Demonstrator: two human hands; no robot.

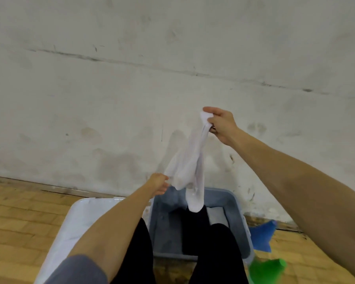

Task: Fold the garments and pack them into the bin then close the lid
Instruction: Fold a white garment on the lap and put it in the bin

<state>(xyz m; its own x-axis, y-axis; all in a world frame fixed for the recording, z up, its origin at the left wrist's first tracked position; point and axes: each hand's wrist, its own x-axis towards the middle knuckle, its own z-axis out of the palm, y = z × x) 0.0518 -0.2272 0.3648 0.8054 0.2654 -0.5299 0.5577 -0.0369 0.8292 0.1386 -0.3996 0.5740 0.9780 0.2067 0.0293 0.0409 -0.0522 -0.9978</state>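
- Blue-grey bin [237, 203]: stood open on the wooden floor [12, 218] at the foot of a stained white wall [131, 68]; it serves as the landmark for the positions below.
- White garment [190, 160]: hung in the air above the far edge of the bin, bunched and twisted, its lowest end dangling just over the bin's interior.
- Right hand [220, 125]: raised well above the bin, its fingers [210, 120] curled round the top end of the white garment and gripping it.
- Left hand [158, 184]: lower, above the far left corner of the bin, its fingers pinching a side fold of the same garment; the exact finger positions were partly hidden by the cloth.
- Dark garment [195, 222]: lay inside the bin, along its middle; part of the bin's pale bottom showed just beside it.
- White lid [78, 220]: lay flat on the floor immediately left of the bin, off the bin.
- Blue item [262, 235] and green item [264, 269]: lay on the floor to the right of the bin, both blurred; their nature could not be told.
- Person's legs in black [217, 253]: reached the near side of the bin, partly covering its near wall.
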